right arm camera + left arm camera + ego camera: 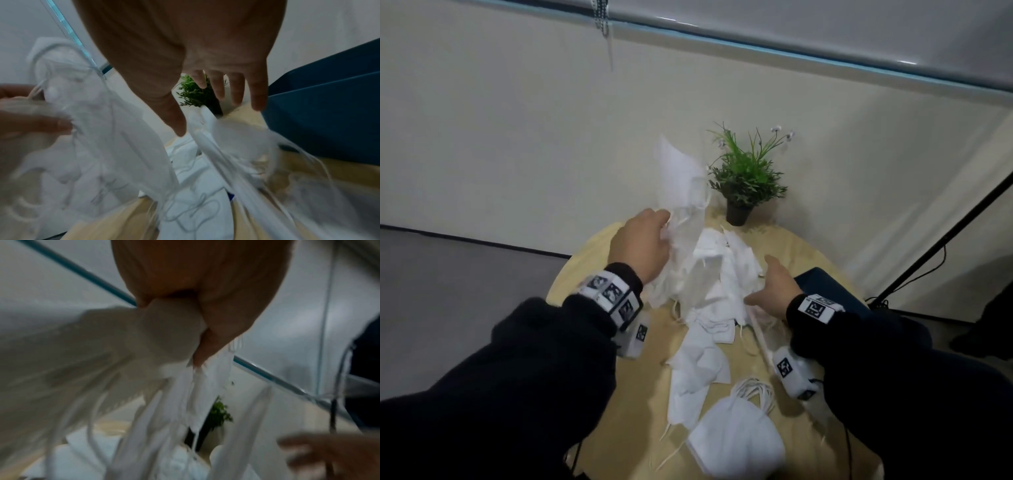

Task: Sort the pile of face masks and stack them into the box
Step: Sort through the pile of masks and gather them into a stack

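Your left hand (642, 245) pinches a white mask (678, 174) above the pile (714, 274) mid-table; your right hand (774, 287) hovers, fingers spread. Masks are light, floppy and their loops tangle: grip the folded edge.

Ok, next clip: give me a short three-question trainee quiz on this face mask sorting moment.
1. True or false: the left hand grips raised white fabric face masks.
2. Which is nearest the dark blue box: A the right hand, B the small green potted plant, C the neat stack of folded white masks?
3. Fill in: the right hand's fingers are ____.

Key: 1 true; 2 A; 3 straight, holding nothing.
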